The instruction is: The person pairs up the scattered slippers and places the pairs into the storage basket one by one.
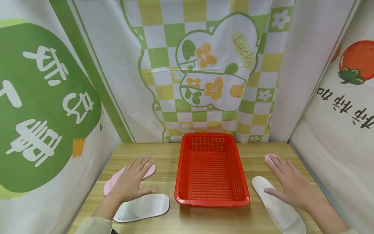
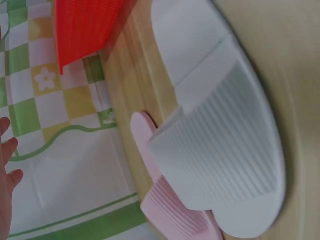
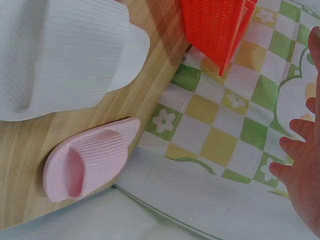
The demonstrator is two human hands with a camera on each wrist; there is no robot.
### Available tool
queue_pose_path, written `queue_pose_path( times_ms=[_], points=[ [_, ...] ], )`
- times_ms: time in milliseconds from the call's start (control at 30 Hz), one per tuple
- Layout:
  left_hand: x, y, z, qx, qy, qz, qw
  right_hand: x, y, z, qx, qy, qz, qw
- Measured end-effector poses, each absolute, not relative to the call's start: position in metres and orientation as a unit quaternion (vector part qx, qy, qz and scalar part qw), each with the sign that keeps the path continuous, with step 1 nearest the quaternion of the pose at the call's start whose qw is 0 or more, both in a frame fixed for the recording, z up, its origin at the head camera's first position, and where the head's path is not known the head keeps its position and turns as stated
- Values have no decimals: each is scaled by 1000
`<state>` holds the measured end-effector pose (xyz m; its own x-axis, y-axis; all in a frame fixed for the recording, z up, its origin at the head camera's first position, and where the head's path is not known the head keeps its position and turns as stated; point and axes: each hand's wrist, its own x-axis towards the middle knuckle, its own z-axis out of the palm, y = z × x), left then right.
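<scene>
My left hand [image 1: 130,183] is held with fingers spread above a pink slipper [image 1: 112,182], partly covering it in the head view. Nearer to me lies a white slipper [image 1: 147,208], its ribbed strap large in the left wrist view. On the other side, my right hand [image 1: 292,187] has its fingers extended over a second pink slipper [image 1: 269,157] and the edge of a second white slipper [image 1: 281,211]. Both hands hold nothing. The right wrist view shows that pink slipper [image 3: 95,165] whole on the tabletop, apart from the hand [image 3: 302,175].
A red plastic basket [image 1: 211,203] with perforated walls stands mid-table between the slipper pairs, nothing inside it. The wooden table [image 1: 166,162] meets a checkered curtain [image 1: 175,107] at the back. Printed cloths hang at left [image 1: 43,107] and right [image 1: 336,136].
</scene>
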<state>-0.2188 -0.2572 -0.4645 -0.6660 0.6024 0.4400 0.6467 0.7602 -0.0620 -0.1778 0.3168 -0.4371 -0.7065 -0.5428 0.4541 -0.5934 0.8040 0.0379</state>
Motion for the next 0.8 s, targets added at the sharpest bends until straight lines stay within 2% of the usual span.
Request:
queue_pose_path(
  times_ms=[800],
  points=[
    [-196, -289, -517, -329, -912, -64, 235, -152, 336, -482, 259, -931, 79, 244]
  ],
)
